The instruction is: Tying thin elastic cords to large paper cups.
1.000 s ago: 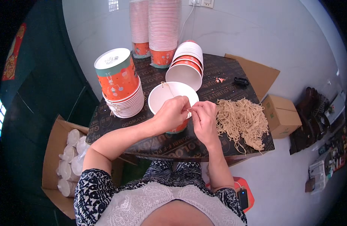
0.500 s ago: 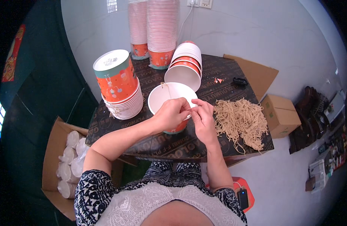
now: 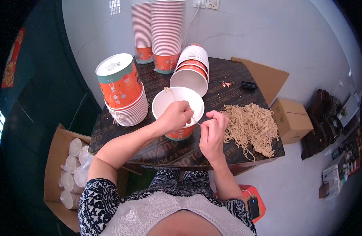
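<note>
A paper bucket (image 3: 180, 135), orange outside and white inside, stands upright on the dark table in front of me. A thin tan cord (image 3: 170, 91) is knotted at its far left rim and runs inside toward my hands. My left hand (image 3: 175, 117) is over the bucket's near part, its fingers pinched on the cord. Just right of the rim, my right hand (image 3: 213, 133) pinches the same cord with thumb and forefinger. A short length stretches between the two hands. My left hand hides part of the near rim. To the right lies a loose heap of tan cords (image 3: 250, 128).
Nested upside-down buckets (image 3: 120, 90) stand at left; others (image 3: 189, 80) lie sideways behind. Tall wrapped stacks (image 3: 167, 31) rise by the wall. A small black object (image 3: 249, 85) lies far right. Cardboard boxes (image 3: 293, 118) flank the table; a red stool (image 3: 261, 202) is at lower right.
My hands have drawn slightly apart, the right one moving down and away from the left. A stretch of cord now shows between them. The bucket stays in place.
</note>
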A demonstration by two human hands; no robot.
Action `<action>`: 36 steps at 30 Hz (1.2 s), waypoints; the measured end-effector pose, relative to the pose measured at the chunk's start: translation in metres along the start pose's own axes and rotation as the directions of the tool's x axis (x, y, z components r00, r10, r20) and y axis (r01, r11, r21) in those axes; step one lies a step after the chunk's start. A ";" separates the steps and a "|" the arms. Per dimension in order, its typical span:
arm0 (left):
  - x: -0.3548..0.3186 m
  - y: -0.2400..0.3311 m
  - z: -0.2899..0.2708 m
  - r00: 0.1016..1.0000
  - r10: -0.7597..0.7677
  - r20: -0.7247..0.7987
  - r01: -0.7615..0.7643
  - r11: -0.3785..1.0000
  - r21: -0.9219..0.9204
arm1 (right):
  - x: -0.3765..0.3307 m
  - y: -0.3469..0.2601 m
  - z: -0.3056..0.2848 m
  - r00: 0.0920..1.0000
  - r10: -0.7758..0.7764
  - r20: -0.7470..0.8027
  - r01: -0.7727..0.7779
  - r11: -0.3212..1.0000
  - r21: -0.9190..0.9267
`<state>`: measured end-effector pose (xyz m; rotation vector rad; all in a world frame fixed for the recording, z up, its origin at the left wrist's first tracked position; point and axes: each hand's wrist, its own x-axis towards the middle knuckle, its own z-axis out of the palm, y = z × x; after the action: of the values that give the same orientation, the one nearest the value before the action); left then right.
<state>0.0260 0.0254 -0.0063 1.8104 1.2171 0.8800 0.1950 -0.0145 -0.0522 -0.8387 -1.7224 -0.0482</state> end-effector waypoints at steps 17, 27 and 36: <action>-0.009 0.015 -0.012 0.966 0.258 0.031 -0.255 0.919 0.301 | 0.004 0.009 0.006 0.980 0.134 0.149 -0.180 0.913 0.365; -0.019 0.017 -0.011 0.984 0.177 0.022 -0.177 0.946 0.273 | -0.002 0.012 0.009 0.961 0.222 0.165 -0.274 0.849 0.452; -0.026 0.009 -0.011 0.959 0.272 0.080 -0.284 0.909 0.304 | -0.001 0.001 0.010 0.981 0.193 0.033 -0.194 0.933 0.302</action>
<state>0.0122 0.0006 0.0032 2.2898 1.1413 0.8386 0.1875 -0.0095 -0.0565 -0.7717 -1.5896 0.3445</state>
